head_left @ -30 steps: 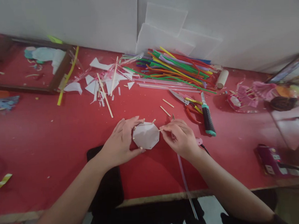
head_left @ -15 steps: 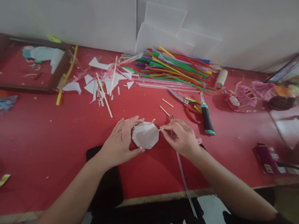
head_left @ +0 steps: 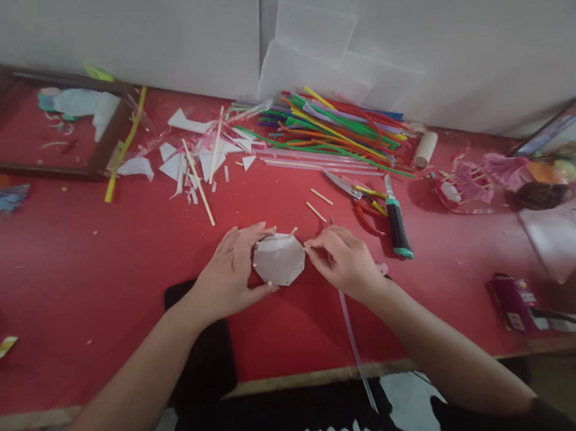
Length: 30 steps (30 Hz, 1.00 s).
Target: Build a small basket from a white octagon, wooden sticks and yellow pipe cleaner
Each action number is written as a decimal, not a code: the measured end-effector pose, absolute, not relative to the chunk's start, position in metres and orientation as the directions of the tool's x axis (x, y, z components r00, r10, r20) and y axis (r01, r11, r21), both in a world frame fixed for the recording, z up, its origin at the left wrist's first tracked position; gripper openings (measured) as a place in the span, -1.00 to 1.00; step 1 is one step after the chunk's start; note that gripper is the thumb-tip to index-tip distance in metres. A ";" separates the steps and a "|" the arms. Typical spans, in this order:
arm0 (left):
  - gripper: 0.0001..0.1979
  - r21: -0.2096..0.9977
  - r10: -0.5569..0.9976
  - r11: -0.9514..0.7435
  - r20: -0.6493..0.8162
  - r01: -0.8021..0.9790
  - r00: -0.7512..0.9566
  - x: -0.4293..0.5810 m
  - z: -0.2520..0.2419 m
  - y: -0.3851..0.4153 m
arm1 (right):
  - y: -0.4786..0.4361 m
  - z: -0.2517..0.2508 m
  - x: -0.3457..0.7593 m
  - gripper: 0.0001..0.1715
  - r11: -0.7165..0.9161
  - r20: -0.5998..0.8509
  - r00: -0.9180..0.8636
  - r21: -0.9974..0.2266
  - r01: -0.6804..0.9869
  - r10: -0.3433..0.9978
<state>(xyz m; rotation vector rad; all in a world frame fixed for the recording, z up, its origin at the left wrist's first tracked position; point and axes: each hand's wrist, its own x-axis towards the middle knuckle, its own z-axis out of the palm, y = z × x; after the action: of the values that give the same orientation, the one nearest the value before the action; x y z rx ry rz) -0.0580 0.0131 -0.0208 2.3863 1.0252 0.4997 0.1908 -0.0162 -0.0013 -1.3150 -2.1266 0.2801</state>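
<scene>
The white many-sided piece is positioned back from the near edge of the red desk, with bare room left in front (two loose sticks lie beyond). Its left side is clasped by the left hand, thumb and fingers curved; a short stick is pinched by the right hand at its right corner.

Red table, pipe cleaners, knife, white scraps
</scene>
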 end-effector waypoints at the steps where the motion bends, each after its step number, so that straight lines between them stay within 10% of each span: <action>1: -0.19 0.568 0.747 -0.596 0.135 0.568 0.651 -0.058 -0.021 0.013 | -0.016 -0.001 0.191 -0.88 0.482 0.381 -0.322 -0.473 0.737 0.866; 30: -0.18 0.546 0.731 -0.630 0.176 0.553 0.659 -0.058 -0.021 0.013 | -0.016 0.000 0.192 -0.87 0.455 0.323 -0.336 -0.448 0.769 0.885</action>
<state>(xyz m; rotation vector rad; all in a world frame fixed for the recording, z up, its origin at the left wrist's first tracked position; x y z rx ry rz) -0.0580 0.0127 -0.0207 2.4262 1.0023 0.5359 0.1917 -0.0163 -0.0003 -1.3775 -2.1858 0.2922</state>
